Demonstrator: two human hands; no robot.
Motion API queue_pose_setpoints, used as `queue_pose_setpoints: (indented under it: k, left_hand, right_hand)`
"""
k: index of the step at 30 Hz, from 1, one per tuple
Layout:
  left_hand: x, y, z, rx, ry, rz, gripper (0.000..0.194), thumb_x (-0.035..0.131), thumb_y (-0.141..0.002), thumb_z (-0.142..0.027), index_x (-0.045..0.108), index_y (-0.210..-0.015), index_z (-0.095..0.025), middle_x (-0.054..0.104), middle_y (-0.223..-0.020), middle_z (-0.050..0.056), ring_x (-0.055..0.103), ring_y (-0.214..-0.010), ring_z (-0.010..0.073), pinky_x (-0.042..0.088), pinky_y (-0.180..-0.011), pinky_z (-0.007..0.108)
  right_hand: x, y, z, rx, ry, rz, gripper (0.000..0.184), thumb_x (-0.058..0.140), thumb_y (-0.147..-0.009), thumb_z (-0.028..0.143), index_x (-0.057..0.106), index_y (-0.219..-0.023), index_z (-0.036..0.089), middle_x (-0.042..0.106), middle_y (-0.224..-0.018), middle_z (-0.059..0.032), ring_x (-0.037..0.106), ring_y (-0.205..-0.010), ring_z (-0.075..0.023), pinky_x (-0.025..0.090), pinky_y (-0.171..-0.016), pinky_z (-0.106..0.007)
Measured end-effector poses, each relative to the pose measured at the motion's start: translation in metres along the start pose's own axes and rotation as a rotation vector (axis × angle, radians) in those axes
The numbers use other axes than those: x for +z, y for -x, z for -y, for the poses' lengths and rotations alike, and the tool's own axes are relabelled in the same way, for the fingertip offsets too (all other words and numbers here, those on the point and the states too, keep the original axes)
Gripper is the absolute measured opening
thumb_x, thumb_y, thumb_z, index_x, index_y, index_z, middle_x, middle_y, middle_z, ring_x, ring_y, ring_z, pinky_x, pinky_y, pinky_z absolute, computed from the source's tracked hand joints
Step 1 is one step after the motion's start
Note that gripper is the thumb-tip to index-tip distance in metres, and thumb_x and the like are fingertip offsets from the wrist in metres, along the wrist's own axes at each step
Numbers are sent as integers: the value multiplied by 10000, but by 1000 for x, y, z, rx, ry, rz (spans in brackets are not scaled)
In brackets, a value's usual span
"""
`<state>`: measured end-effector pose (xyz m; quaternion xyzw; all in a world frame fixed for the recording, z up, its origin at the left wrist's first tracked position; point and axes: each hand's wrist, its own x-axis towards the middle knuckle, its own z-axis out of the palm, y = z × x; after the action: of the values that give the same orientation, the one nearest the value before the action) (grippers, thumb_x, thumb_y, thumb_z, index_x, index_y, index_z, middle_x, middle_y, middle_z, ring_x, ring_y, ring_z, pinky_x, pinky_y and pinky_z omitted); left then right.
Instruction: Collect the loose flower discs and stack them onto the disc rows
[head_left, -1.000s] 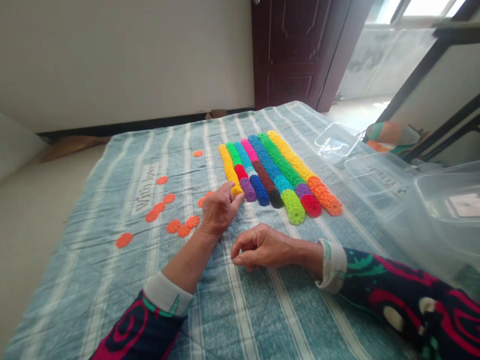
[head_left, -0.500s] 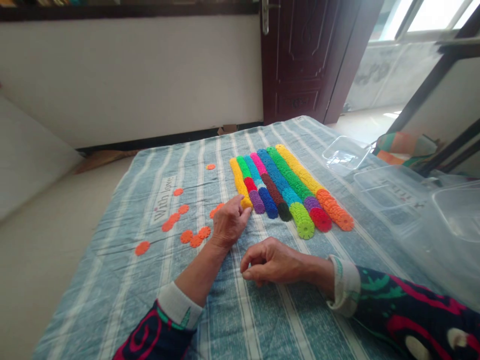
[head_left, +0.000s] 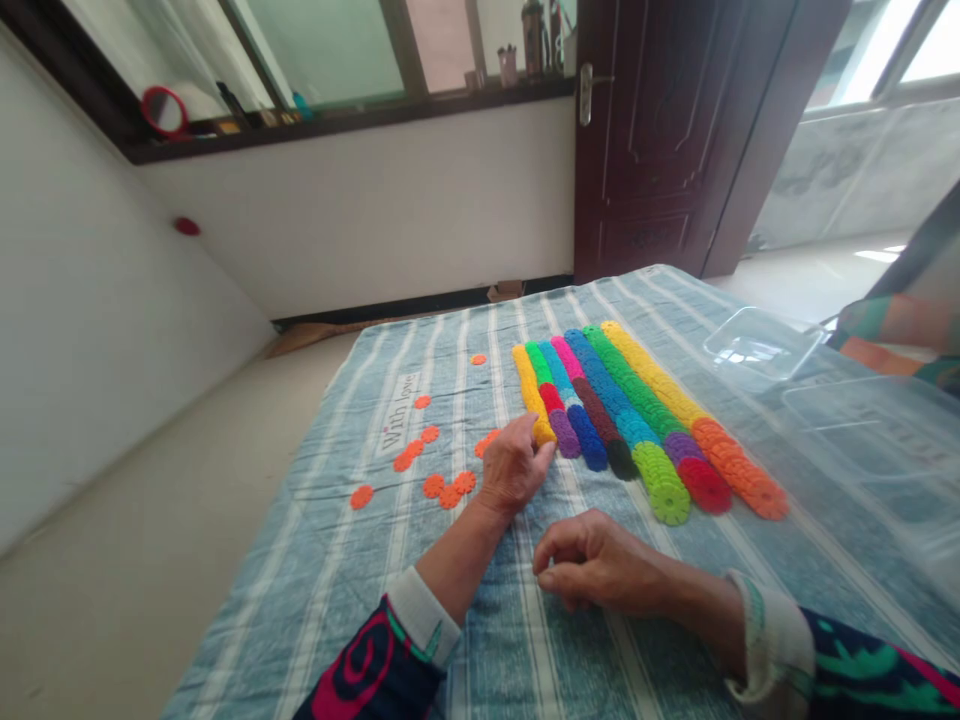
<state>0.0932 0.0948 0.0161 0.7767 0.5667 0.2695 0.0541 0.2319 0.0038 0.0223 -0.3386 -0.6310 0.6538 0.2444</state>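
Observation:
My left hand has its fingers and thumb closed around the near end of a row of yellow notched discs. To the right of it, several more rows of overlapping plastic discs lie side by side, such as the green row and the light green stack. Loosely curled above the cloth, my right hand shows nothing between thumb and forefinger. Loose orange discs are scattered left of my left hand; one orange disc is partly hidden behind it.
A striped blue cloth covers the bed or table. Clear plastic boxes stand at the right, beside a bright checked fabric. A dark red door and a windowsill are behind.
The view has swung left and up, so everything sits further right and the windowsill shows. Both hands keep nearly the same places relative to the rows.

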Motion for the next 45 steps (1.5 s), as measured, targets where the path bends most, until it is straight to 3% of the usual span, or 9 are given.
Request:
queue_pose_setpoints:
  k: [6, 12, 16, 20, 25, 28, 33, 38, 45]
  left_hand:
    - [0, 1, -1, 7, 9, 8, 372, 654, -778, -234, 598, -1141, -176, 655, -826, 30, 628, -806, 183, 516, -796, 314]
    - [1, 3, 5, -23, 74, -13, 376, 639, -775, -241, 599, -1137, -151, 645, -783, 14, 610, -731, 161, 513, -739, 294]
    - [-4, -1, 15, -78, 121, -52, 312, 621, -774, -210, 620, -1083, -166, 641, -783, 1, 602, -694, 135, 499, -695, 257]
    - [-18, -11, 30, -156, 18, -39, 179, 588, -793, -184, 662, -955, -164, 659, -822, 13, 611, -729, 120, 486, -723, 230]
    - [-36, -36, 53, -227, -133, -24, 153, 538, -805, -169, 684, -852, -161, 672, -822, 39, 629, -784, 154, 484, -747, 255]
    - [-40, -59, 66, -254, -206, -5, 212, 515, -801, -148, 691, -918, -152, 699, -911, 74, 647, -855, 191, 490, -802, 291]
    - [-30, -101, 78, -231, -295, 58, 377, 492, -804, -99, 633, -1148, -159, 648, -1232, 102, 586, -1131, 230, 438, -968, 317]
    - [-15, -128, 90, -216, -351, 120, 378, 510, -840, -165, 575, -1211, -187, 603, -1307, 114, 513, -1243, 251, 431, -980, 352]
    - [-20, -105, 89, -159, -430, 166, 264, 471, -879, -222, 630, -1088, -206, 691, -1109, 100, 601, -1095, 235, 440, -924, 336]
  right_hand:
    - [3, 0, -1, 23, -1, -3, 129, 590, -730, 217, 667, -800, 140, 558, -487, 54, 442, -404, -67, 326, -415, -168]
    - [4, 0, -3, 16, 6, 2, 123, 573, -724, 210, 660, -780, 144, 550, -484, 55, 427, -409, -65, 313, -423, -170]
    - [4, 0, -4, 20, -8, 8, 112, 566, -726, 209, 650, -765, 146, 547, -487, 56, 422, -420, -64, 302, -418, -164]
    - [6, -1, -4, 24, -3, 14, 119, 557, -711, 189, 654, -765, 146, 540, -475, 62, 408, -404, -58, 295, -415, -162]
    - [8, -4, -3, 16, -17, 0, 127, 557, -696, 175, 661, -760, 141, 529, -462, 64, 397, -388, -57, 290, -401, -160]
    - [9, -7, -6, 9, -42, -1, 126, 553, -691, 157, 663, -751, 141, 527, -466, 64, 402, -393, -56, 286, -393, -154]
    - [9, -12, -9, 8, -57, 16, 139, 569, -686, 150, 680, -768, 134, 511, -469, 67, 402, -407, -57, 285, -398, -155]
    - [5, -20, -20, -45, 6, 24, 124, 653, -666, 173, 711, -767, 133, 409, -466, 89, 326, -440, -42, 234, -414, -159]
    - [6, -34, -43, -94, 48, 53, 157, 713, -698, 271, 756, -818, 179, 483, -517, 69, 334, -467, -42, 253, -435, -155]
